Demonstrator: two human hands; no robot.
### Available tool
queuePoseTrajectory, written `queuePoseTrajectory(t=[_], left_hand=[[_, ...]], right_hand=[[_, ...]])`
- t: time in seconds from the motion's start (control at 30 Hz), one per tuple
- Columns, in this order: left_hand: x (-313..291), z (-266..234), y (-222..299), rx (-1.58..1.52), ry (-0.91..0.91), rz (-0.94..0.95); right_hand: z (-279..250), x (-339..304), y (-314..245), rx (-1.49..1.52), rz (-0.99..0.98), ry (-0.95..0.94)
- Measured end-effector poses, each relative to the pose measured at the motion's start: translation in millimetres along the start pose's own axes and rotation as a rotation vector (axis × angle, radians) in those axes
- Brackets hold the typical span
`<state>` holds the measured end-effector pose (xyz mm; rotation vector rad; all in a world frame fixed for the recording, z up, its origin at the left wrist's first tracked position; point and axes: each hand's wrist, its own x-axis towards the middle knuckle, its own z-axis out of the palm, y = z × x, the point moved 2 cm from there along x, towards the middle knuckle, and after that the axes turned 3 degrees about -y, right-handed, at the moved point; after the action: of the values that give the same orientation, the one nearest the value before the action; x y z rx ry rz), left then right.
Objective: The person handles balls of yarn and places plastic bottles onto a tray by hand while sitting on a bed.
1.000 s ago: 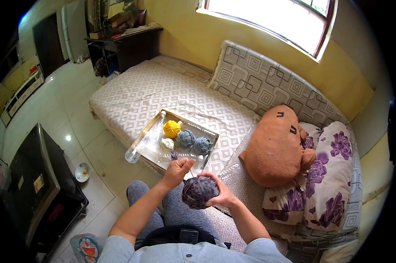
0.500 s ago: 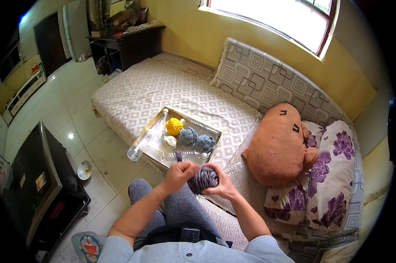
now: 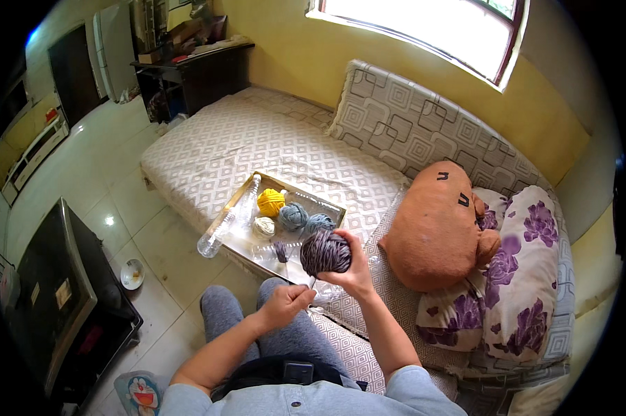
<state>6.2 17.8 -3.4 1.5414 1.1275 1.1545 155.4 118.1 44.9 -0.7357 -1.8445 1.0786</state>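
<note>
My right hand (image 3: 354, 272) holds a dark purple-grey ball of yarn (image 3: 324, 252) up over the near edge of a metal tray (image 3: 236, 239). My left hand (image 3: 285, 303) is lower, above my knees, with its fingers pinched on a thin strand of yarn that runs up to the ball. In the tray lie a yellow yarn ball (image 3: 270, 202), a cream one (image 3: 263, 227) and two blue-grey ones (image 3: 293, 216), plus a clear plastic bottle (image 3: 224, 227) along its left side.
The tray rests on a patterned mattress (image 3: 257, 145). An orange plush cushion (image 3: 438, 225) and purple-flowered pillows (image 3: 521, 277) lie to the right. A dark cabinet (image 3: 56, 291) and a small bowl (image 3: 132, 273) stand on the tiled floor at left.
My left hand has dropped from the ball down toward my lap, drawing a strand out. My right hand has kept hold of the ball and lifted it slightly.
</note>
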Motion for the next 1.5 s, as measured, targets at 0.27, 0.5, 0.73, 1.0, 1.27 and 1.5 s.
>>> queuePoseTrajectory(t=[0.27,0.5,0.73,1.0,1.27,1.5], left_hand=[[41.5,-34.0,-3.9,-0.305,0.176,-0.011],[4.7,11.9,-22.2,-0.07,0.104,-0.177],[12.1,-20.4,24.7,-0.108,0.108,0.073],[30.2,-4.0,5.2,-0.452,0.233,0.06],[3.3,1.4,8.3,-0.091,-0.003,0.012],[41.5,-33.9,2.8,-0.213,0.199,0.043]], right_hand=[[17.4,-46.2,-6.8,0.531,0.34,-0.461],[4.8,-3.5,-20.9,0.717,0.107,-0.085],[9.0,-17.7,6.6,-0.066,0.101,-0.225],[13.7,-26.7,-13.3,0.665,0.172,-0.316],[2.1,1.6,1.2,-0.029,0.01,-0.017],[16.6,-39.3,-14.7,0.383,0.331,-0.528]])
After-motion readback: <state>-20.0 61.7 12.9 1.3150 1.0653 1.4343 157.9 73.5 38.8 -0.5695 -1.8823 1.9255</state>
